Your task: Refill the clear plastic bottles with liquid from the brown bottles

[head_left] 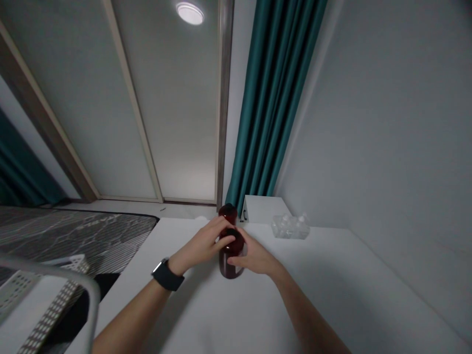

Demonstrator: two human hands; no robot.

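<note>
A dark red-brown bottle [227, 270] with a dark top and a pale label patch stands on the white tabletop [228, 314]. My right hand [256, 254] wraps round its right side, thumb across the front. From the left, my left hand [208, 241] closes over the bottle's top, thumb lying against the dark upper part; a dark watch is on that wrist. Just behind stands a second dark red bottle [227, 211], partly covered by my left fingers. Whether those fingers also touch it, I cannot tell.
Small clear plastic bottles in a transparent tray [290, 227] sit at the back right, near a white box [263, 209]. Left of the table are a white metal rail [83, 282], a perforated white basket [47, 314] and a grey patterned mat [81, 236]. A teal curtain [273, 108] hangs behind.
</note>
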